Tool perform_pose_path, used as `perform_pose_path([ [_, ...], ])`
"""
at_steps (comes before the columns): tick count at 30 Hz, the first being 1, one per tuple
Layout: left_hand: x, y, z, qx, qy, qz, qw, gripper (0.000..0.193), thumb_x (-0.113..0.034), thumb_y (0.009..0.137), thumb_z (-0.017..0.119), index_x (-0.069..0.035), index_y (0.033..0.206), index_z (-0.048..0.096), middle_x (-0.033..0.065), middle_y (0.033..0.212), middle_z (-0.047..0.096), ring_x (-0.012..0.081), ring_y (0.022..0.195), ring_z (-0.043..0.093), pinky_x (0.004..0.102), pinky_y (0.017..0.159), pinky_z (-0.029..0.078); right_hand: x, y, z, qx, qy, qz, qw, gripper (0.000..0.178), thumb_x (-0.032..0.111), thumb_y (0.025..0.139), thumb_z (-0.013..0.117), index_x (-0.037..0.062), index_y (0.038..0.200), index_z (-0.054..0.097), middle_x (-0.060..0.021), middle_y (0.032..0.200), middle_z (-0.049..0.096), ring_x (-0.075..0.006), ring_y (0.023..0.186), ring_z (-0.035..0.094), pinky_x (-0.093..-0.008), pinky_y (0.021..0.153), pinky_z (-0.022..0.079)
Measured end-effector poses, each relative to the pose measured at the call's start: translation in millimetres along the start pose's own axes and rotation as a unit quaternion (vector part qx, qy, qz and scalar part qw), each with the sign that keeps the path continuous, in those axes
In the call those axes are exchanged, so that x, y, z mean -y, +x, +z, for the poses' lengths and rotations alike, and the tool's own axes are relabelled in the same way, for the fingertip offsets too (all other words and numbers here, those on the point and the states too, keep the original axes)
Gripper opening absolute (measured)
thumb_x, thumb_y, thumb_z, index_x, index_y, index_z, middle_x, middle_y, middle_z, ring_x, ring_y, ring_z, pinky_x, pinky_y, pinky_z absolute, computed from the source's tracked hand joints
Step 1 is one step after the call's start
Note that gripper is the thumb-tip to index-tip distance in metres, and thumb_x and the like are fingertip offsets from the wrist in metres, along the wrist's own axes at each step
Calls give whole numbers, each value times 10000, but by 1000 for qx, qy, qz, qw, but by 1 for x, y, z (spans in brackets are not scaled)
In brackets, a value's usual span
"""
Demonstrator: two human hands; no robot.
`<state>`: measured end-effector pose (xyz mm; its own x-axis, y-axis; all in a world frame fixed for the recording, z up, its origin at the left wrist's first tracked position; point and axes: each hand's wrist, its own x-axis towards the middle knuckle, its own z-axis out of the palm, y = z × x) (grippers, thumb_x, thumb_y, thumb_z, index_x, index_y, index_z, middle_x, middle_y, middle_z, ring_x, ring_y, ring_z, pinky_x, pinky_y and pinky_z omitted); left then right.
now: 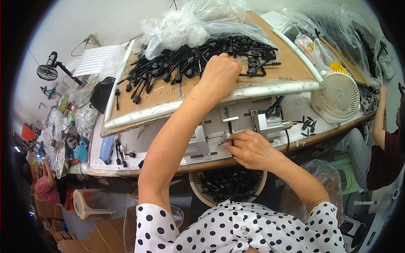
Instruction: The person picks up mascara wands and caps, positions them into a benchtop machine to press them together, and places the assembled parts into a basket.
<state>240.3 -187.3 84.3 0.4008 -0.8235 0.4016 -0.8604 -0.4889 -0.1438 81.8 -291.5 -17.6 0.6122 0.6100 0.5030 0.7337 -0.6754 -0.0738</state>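
Observation:
My left hand point(220, 76) is over a heap of black rod-like parts with knobbed ends point(185, 63). Its fingers are curled down at the near edge of the heap, and whatever they grip is hidden. Lower down, my right hand point(254, 150) is at a metal bench fixture point(202, 141), thumb and fingers pinched round a slim black rod-shaped part point(230, 127) that stands in the middle of the fixture. The fingers partly cover its lower end. To the right of it sits a silver metal cylinder block point(270, 125).
A cardboard-lined tray with white tube edges point(253, 92) rises behind the fixture, clear plastic bags point(177, 31) on top. A white fan point(337, 96) and small black pieces point(309, 125) are right. Below the bench edge is a basket of black parts point(194, 185). Another person point(382, 152) sits right.

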Motion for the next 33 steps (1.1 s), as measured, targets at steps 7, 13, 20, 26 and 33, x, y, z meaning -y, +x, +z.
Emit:
perform_pose_path([
  [7,-67,-110,-8,-300,-289,-226,880,173,26,739,667,-8,894,601,137,872,571,260,772,595,337,591,493,-33,32,-49,-161,11,49,986,116,119,677,683,76,739,595,-85,640,550,-269,608,573,-387,545,462],
  [13,-150,-160,43,-263,-287,-258,884,221,-1,714,714,23,918,636,158,1030,585,324,897,605,351,740,510,-112,79,-72,-61,-178,267,945,258,272,763,650,25,820,602,-129,782,631,-305,714,611,-406,648,468],
  [20,-151,-155,73,-181,-255,-241,919,282,49,740,634,103,1007,558,213,1164,506,367,989,553,398,830,476,-101,70,-60,-197,-40,212,956,226,240,751,699,37,810,619,-91,749,630,-249,662,615,-343,591,475],
  [26,-151,-146,69,-164,-214,-246,931,283,14,731,670,62,989,562,201,1190,504,353,943,580,400,793,491,-66,40,-73,-256,61,159,951,242,177,713,755,26,872,653,-77,765,637,-189,655,602,-298,581,466],
  [33,-94,-131,6,-20,-386,-241,890,251,-46,753,664,-2,988,588,182,1050,579,321,896,585,358,721,486,-7,-4,-61,-205,108,-24,973,332,266,639,795,60,849,642,-58,816,630,-247,809,629,-328,659,507],
])
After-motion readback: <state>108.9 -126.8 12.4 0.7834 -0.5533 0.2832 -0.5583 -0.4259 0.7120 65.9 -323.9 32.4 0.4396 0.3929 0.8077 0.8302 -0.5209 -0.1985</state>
